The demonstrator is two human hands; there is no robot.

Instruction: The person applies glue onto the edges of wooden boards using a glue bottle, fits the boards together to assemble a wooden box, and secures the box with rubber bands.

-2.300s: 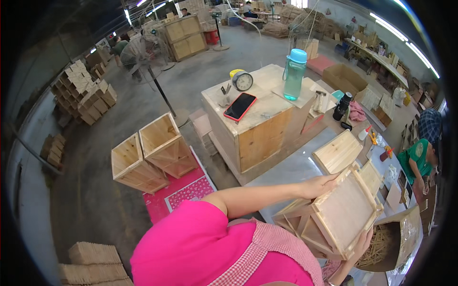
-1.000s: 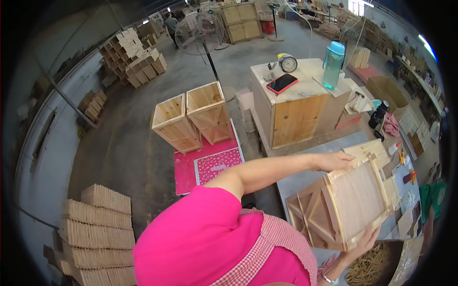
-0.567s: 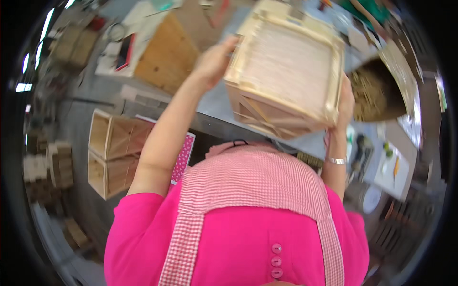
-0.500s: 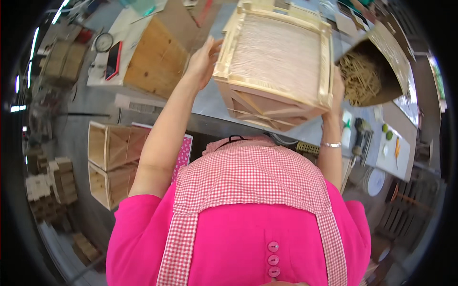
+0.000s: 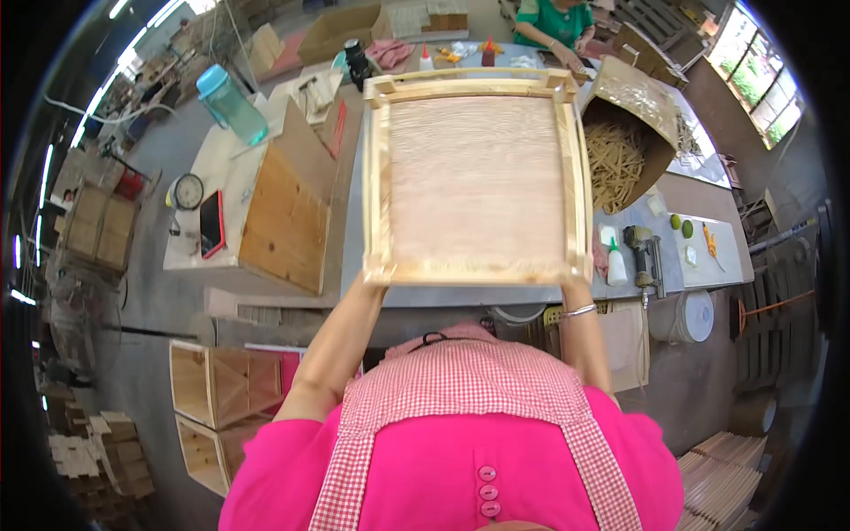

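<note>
A square wooden crate (image 5: 478,177) is in front of me above the bench, its pale panel and raised wooden rim facing up toward me. My left hand (image 5: 368,288) grips its near left corner; the fingers are hidden behind the frame. At the near right corner my right hand (image 5: 576,290), with a silver bracelet on the wrist, grips the crate too, its fingers also out of sight. Just right of the crate a cardboard box (image 5: 633,88) lies tipped on its side, full of thin wooden strips (image 5: 613,164).
On the left, a large wooden box (image 5: 288,217) carries a red-edged phone (image 5: 212,226) and a teal bottle (image 5: 232,104). Right: a glue bottle (image 5: 616,261), a nail gun (image 5: 645,252), a white bucket (image 5: 693,317). A person in green (image 5: 551,22) works across the bench. Open crates (image 5: 221,385) stand low left.
The crate has turned square to me, its panel now facing me more fully. My left hand has come from beside its left edge to the near left corner. The view has shifted, showing the far bench.
</note>
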